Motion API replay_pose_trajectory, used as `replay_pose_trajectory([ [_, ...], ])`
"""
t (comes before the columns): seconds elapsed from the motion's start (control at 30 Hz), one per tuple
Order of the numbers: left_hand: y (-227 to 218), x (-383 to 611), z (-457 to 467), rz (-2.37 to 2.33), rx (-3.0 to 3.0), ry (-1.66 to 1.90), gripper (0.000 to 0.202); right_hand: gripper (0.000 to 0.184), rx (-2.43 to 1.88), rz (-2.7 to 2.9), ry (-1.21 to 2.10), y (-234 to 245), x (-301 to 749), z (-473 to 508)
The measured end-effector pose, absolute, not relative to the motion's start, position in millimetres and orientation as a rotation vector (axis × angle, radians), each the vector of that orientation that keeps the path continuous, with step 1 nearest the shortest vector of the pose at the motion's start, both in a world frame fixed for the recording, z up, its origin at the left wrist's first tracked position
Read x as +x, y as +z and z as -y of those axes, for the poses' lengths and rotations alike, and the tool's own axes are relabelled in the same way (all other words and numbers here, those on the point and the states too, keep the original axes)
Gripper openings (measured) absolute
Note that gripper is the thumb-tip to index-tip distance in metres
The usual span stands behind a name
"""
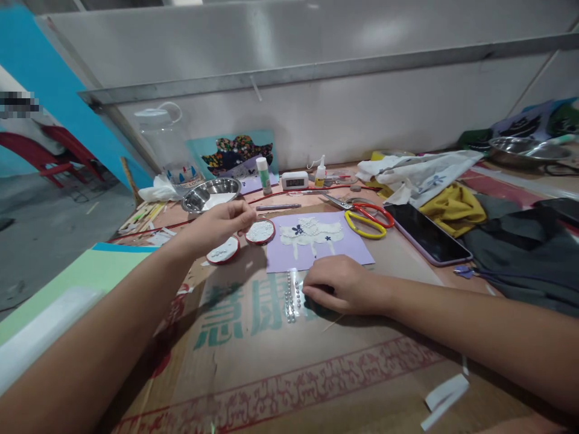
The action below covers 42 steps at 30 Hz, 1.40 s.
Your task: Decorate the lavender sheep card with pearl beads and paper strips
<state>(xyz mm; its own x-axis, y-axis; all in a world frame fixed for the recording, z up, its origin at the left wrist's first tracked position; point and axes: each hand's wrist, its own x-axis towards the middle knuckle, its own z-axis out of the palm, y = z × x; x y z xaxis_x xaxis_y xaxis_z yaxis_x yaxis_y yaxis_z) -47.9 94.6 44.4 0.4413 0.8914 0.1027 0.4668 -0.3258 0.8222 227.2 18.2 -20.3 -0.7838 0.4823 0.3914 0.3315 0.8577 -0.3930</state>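
My left hand (221, 224) hovers by two small red-rimmed dishes with white contents, one dish (260, 231) beyond its fingertips and the other dish (223, 250) below them. Its fingers are pinched together; anything between them is too small to make out. Curled on the cardboard is my right hand (339, 284), its fingertips hidden or turned down beside a clear strip of rhinestone stickers (292, 298). Just beyond it lies a purple card (275, 259) bearing a white fabric shape with dark flowers and white beads. A thin stick (332, 323) shows below the right hand.
Scissors (366, 220) with red and yellow handles and a phone (429, 234) lie right of the card. Behind stand a glue stick (263, 175), a small clock (295, 180), a glue bottle (320, 173), a metal bowl (211, 194) and a clear jug (165, 147).
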Motion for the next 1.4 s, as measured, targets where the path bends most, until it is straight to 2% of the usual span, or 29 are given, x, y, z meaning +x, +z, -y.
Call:
replay_pose_trajectory([
  [0.13,65,-11,-37,-0.872,1.9,0.691,0.032,0.03,-0.706,2.455,0.474,-20,228,-20],
  [0.23,73,15,8,-0.576,1.983,0.361,0.031,0.027,-0.803,2.35,0.524,-20,230,-23],
  [0.3,73,19,17,-0.485,2.125,0.255,0.015,0.024,-0.819,2.312,0.538,-20,230,-24],
  [0.33,71,17,13,-0.515,2.222,0.259,0.017,0.024,-0.815,2.309,0.541,-19,230,-24],
  [0.37,69,12,4,-0.594,2.328,0.281,0.028,0.024,-0.813,2.313,0.544,-19,230,-24],
  [0.5,52,-21,-62,-1.23,2.676,0.626,0.025,0.026,-0.855,2.333,0.494,-20,228,-23],
  [0.57,40,-34,-93,-1.386,2.798,0.554,0.031,0.027,-0.858,2.344,0.489,-21,226,-23],
  [0.7,18,-40,-119,-1.287,2.987,0.345,0.033,0.029,-0.859,2.358,0.488,-22,225,-23],
  [1.17,0,-38,-125,-1.159,3.163,0.251,0.028,0.029,-0.835,2.392,0.528,-21,224,-24],
  [1.27,1,-36,-124,-1.196,3.173,0.297,0.027,0.028,-0.834,2.402,0.516,-21,225,-23],
  [1.4,14,-32,-115,-1.356,3.055,0.537,0.03,0.026,-0.831,2.319,0.527,-21,226,-22],
])
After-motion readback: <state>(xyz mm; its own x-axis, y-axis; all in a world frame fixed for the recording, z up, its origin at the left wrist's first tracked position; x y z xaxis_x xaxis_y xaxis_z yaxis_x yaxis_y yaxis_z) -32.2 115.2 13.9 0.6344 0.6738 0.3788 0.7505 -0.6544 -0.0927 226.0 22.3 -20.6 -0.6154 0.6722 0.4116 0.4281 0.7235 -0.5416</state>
